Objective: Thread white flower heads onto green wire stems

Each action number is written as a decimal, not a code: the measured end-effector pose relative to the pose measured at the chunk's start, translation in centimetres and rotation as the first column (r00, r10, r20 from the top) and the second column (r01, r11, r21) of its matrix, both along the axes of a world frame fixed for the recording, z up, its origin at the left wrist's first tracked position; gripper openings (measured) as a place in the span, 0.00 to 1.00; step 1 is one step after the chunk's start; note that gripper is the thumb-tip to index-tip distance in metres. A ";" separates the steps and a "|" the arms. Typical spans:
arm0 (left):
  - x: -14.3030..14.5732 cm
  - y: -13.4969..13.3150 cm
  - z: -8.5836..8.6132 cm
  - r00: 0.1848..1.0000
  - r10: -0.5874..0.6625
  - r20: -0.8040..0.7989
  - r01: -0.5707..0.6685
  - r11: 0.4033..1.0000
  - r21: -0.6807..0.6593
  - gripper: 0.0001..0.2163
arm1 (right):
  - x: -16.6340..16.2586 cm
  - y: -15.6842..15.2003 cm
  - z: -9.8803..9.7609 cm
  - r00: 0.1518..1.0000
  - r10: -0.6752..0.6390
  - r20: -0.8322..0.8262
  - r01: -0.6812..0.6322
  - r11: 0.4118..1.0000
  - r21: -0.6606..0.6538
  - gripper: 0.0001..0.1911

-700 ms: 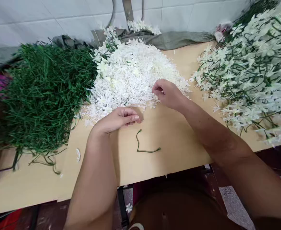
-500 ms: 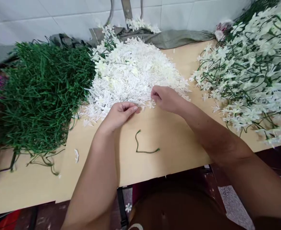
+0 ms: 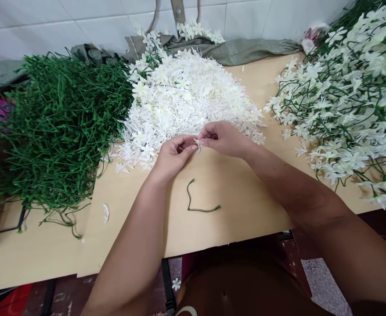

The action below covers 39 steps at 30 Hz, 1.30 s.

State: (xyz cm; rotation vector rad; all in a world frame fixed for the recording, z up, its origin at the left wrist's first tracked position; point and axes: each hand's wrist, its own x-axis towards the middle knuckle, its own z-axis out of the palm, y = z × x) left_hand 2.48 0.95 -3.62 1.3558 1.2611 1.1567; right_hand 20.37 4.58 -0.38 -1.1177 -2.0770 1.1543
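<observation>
My left hand and my right hand meet fingertip to fingertip at the near edge of a heap of loose white plastic flowers. Both hands are closed in a pinch on one small white flower piece between them. A single bent green stem lies on the wooden table just below my hands, touching neither.
A big pile of green plastic stems fills the left of the table. Finished stems with white flowers are heaped on the right. A grey-green cloth lies along the tiled wall. One petal lies near the left front.
My hands have come together: the left rose from the table toward the heap's edge, the right slid left, and both now pinch one flower piece.
</observation>
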 end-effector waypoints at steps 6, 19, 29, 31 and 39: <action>0.3 0.1 -0.3 0.995 0.014 0.103 -0.013 1.000 -0.013 0.18 | -0.4 0.5 -1.0 0.928 -0.071 -0.364 -0.045 0.953 -0.301 0.04; 0.1 0.1 -0.2 0.999 0.042 0.019 -0.041 0.999 -0.022 0.19 | -0.7 0.5 -1.0 0.881 -0.114 -0.459 0.116 0.993 -0.024 0.23; 0.3 -0.1 0.1 1.000 0.022 -0.006 -0.022 0.999 -0.030 0.18 | -1.6 -0.6 -1.2 0.933 -0.128 -0.337 0.176 0.978 0.114 0.07; 0.3 -0.2 0.1 1.000 0.027 -0.005 -0.027 0.999 -0.039 0.18 | -1.6 -0.8 -1.0 0.946 -0.129 -0.296 0.188 0.966 0.180 0.06; 0.3 -0.2 0.3 0.999 0.031 0.028 -0.029 0.997 -0.078 0.18 | -1.4 -0.8 -1.5 0.977 -0.085 -0.195 0.153 0.918 0.366 0.07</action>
